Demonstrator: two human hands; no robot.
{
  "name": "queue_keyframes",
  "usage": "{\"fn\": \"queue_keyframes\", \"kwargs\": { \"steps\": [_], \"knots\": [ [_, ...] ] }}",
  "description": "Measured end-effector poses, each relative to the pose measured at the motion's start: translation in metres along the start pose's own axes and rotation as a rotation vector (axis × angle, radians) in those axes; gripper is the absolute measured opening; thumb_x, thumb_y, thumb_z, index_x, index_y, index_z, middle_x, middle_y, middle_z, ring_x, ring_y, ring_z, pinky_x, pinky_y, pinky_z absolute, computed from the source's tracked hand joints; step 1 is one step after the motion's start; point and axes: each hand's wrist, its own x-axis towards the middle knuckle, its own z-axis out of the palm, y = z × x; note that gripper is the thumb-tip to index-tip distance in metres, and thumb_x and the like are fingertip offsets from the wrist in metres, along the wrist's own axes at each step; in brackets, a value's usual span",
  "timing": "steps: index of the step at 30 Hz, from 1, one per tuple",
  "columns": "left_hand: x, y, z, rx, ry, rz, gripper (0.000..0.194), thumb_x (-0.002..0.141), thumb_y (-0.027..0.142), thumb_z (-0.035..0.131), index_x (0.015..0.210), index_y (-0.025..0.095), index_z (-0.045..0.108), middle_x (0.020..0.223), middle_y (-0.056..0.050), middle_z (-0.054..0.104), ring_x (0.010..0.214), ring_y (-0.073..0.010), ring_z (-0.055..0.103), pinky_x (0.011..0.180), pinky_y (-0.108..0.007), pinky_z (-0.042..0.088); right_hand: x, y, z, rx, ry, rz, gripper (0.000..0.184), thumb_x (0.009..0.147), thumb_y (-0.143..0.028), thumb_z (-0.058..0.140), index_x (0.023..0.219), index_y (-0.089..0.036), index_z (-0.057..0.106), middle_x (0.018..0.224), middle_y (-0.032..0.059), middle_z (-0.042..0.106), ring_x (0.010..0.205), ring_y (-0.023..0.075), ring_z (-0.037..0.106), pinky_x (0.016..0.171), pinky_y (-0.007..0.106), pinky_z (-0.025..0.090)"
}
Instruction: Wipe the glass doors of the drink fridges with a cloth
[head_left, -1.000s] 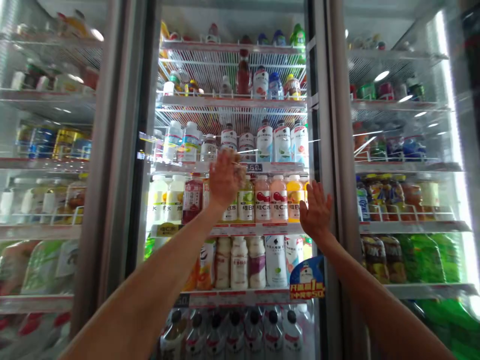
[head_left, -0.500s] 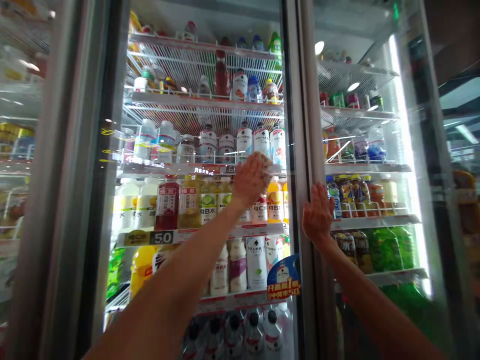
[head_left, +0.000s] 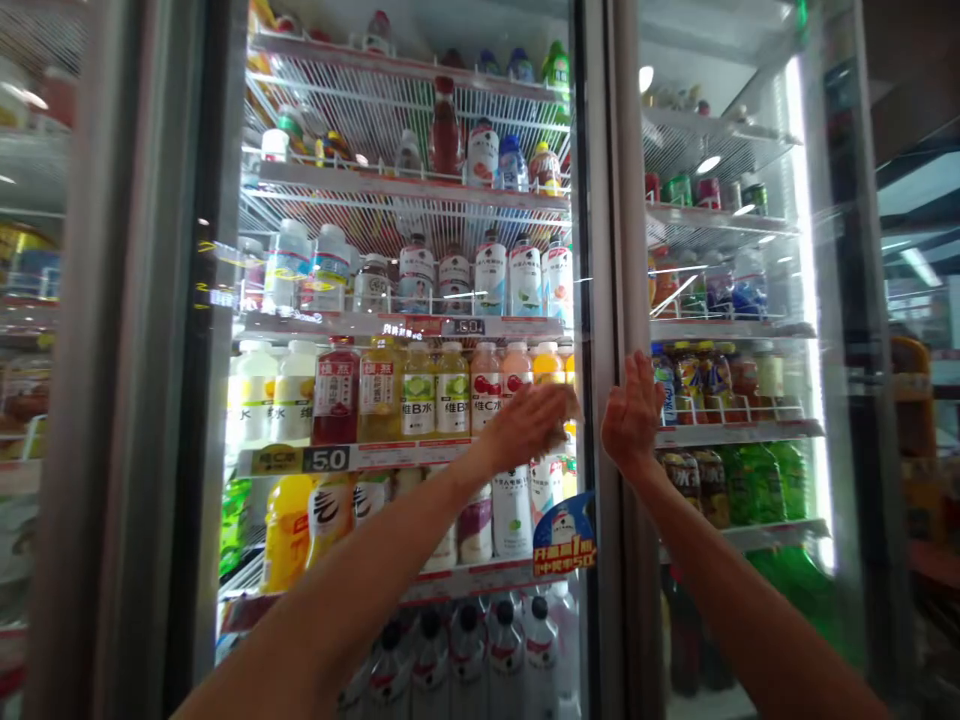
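My left hand [head_left: 529, 425] is in front of the middle glass door [head_left: 420, 325], at the height of the fruit drink bottles [head_left: 487, 385]. Its fingers lie over a crumpled brownish cloth [head_left: 555, 440], mostly hidden beneath them. My right hand [head_left: 632, 412] rests against the metal door frame [head_left: 611, 250], fingers pointing up and nothing visible in it. Just below my left hand, a blue and red promotional sticker [head_left: 564, 537] is on the door near its right edge.
Behind the glass, shelves hold rows of bottles, with a 5.0 price tag [head_left: 326, 459] on one shelf edge. To the right is another glass-fronted cooler section [head_left: 720, 375] with drinks. A further metal frame [head_left: 142, 350] stands at left.
My left hand has moved right across the glass and then down, with the cloth under it. My right hand has shifted onto the frame. The view has turned to the right.
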Motion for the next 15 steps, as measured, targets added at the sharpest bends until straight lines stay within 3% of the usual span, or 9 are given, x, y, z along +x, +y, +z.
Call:
{"fn": "queue_keyframes", "kwargs": {
  "steps": [2, 4, 6, 9, 10, 11, 12, 15],
  "knots": [
    [-0.025, 0.024, -0.001, -0.034, -0.046, 0.221, 0.047, 0.091, 0.037, 0.031, 0.133, 0.016, 0.037, 0.144, -0.002, 0.031, 0.135, -0.0157, 0.021, 0.113, -0.036, 0.02, -0.008, -0.006, 0.001, -0.015, -0.046, -0.038, 0.051, 0.089, -0.026, 0.028, 0.139, -0.018, 0.028, 0.144, 0.0124, 0.034, 0.135, 0.0223, 0.027, 0.108, 0.05, 0.022],
    [-0.046, 0.028, -0.005, -0.038, -0.079, 0.254, 0.047, 0.091, 0.037, 0.032, 0.133, 0.018, 0.037, 0.144, -0.002, 0.03, 0.136, -0.0145, 0.021, 0.113, -0.035, 0.02, -0.015, -0.014, 0.004, -0.021, -0.085, -0.084, 0.05, 0.089, -0.026, 0.028, 0.139, -0.018, 0.028, 0.143, 0.0121, 0.035, 0.135, 0.0214, 0.027, 0.109, 0.048, 0.022],
    [-0.059, 0.006, -0.013, -0.004, -0.072, 0.08, 0.046, 0.09, 0.033, 0.034, 0.134, 0.019, 0.037, 0.143, -0.003, 0.032, 0.136, -0.016, 0.02, 0.114, -0.039, 0.016, -0.02, -0.025, 0.009, -0.016, -0.105, -0.122, 0.05, 0.089, -0.027, 0.028, 0.139, -0.018, 0.028, 0.143, 0.0119, 0.035, 0.136, 0.0208, 0.026, 0.109, 0.047, 0.021],
    [-0.071, -0.038, -0.025, 0.099, 0.033, -0.39, 0.048, 0.089, 0.027, 0.036, 0.135, 0.016, 0.034, 0.143, -0.008, 0.03, 0.137, -0.0205, 0.016, 0.114, -0.046, 0.009, -0.025, -0.048, 0.02, 0.023, -0.107, -0.165, 0.051, 0.089, -0.027, 0.029, 0.139, -0.019, 0.026, 0.144, 0.0112, 0.034, 0.136, 0.0201, 0.024, 0.109, 0.047, 0.021],
    [-0.078, -0.044, -0.028, 0.119, 0.059, -0.469, 0.048, 0.089, 0.026, 0.036, 0.136, 0.014, 0.034, 0.143, -0.009, 0.03, 0.137, -0.0215, 0.015, 0.114, -0.047, 0.007, -0.028, -0.056, 0.024, 0.044, -0.105, -0.184, 0.051, 0.089, -0.026, 0.03, 0.14, -0.019, 0.026, 0.145, 0.011, 0.033, 0.137, 0.0202, 0.024, 0.109, 0.047, 0.02],
    [-0.087, -0.043, -0.031, 0.119, 0.061, -0.463, 0.048, 0.088, 0.026, 0.037, 0.135, 0.014, 0.034, 0.143, -0.01, 0.03, 0.137, -0.0218, 0.014, 0.114, -0.047, 0.007, -0.031, -0.065, 0.027, 0.067, -0.103, -0.207, 0.052, 0.089, -0.026, 0.031, 0.14, -0.019, 0.025, 0.145, 0.0108, 0.033, 0.137, 0.0204, 0.023, 0.11, 0.047, 0.02],
    [-0.099, -0.037, -0.033, 0.1, 0.037, -0.374, 0.048, 0.088, 0.026, 0.038, 0.134, 0.014, 0.036, 0.143, -0.01, 0.031, 0.137, -0.0214, 0.015, 0.114, -0.046, 0.008, -0.035, -0.074, 0.031, 0.089, -0.107, -0.233, 0.052, 0.088, -0.026, 0.032, 0.14, -0.019, 0.025, 0.145, 0.0106, 0.033, 0.137, 0.0207, 0.023, 0.11, 0.047, 0.02],
    [-0.142, -0.011, -0.04, -0.024, -0.13, 0.121, 0.042, 0.088, 0.025, 0.04, 0.13, 0.019, 0.042, 0.142, -0.005, 0.034, 0.136, -0.0168, 0.018, 0.114, -0.039, 0.011, -0.05, -0.096, 0.039, 0.13, -0.159, -0.319, 0.054, 0.087, -0.025, 0.035, 0.14, -0.019, 0.026, 0.144, 0.0097, 0.035, 0.137, 0.021, 0.024, 0.111, 0.047, 0.018]
  ]
}}
